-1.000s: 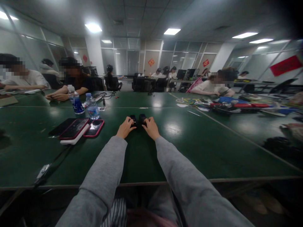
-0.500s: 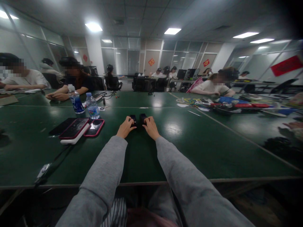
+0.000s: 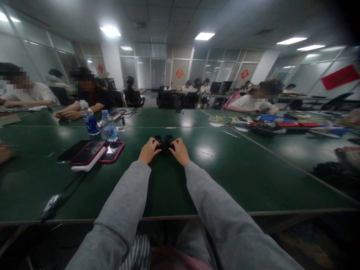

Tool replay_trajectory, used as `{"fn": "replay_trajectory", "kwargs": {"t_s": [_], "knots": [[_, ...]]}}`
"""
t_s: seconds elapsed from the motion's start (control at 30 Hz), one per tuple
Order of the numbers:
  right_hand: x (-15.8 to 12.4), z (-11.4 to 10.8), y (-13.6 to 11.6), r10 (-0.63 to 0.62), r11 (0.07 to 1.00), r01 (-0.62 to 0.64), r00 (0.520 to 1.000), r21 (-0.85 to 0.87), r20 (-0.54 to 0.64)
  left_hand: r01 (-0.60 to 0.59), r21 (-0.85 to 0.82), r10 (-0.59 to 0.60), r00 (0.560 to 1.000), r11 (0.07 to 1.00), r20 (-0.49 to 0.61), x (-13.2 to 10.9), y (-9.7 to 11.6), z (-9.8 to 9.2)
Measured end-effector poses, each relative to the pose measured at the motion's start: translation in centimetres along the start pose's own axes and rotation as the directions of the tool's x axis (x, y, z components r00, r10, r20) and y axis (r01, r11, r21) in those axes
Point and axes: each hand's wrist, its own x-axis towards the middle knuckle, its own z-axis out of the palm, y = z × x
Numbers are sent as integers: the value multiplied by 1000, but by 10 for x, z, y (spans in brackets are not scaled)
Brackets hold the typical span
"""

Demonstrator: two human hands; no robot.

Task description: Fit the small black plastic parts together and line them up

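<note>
My left hand (image 3: 149,150) is closed around the side of a small black block-like object (image 3: 158,140), thumb on the near side. My right hand (image 3: 179,150) grips a second small black block-like object (image 3: 170,140) in the same manner. The two stand side by side on the green table (image 3: 225,180), with a narrow gap between them. Their exact kind cannot be made out, and my fingers cover their outer sides.
On the left are a red-edged phone (image 3: 111,152), another phone (image 3: 87,153) on a white slab, and two bottles, one with a blue label (image 3: 90,122), one clear (image 3: 109,129). Cables and tools (image 3: 270,123) clutter the right. A person's hand (image 3: 4,153) rests at the left edge.
My hands and the two black objects stay almost where they were. Another person's hand has come into view at the left edge, and someone's hand at the right edge has shifted.
</note>
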Motion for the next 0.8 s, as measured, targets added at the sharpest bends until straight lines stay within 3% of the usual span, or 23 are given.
{"fn": "replay_trajectory", "kwargs": {"t_s": [0.33,0.8], "knots": [[1,-7,-13,-19,995,23,999,-98,37,60,165,-70,996,985,52,3,6,-8],[-1,-6,-15,6,1000,-4,997,-31,79,70,161,-86,992,984,92,1,5,-5]]}}
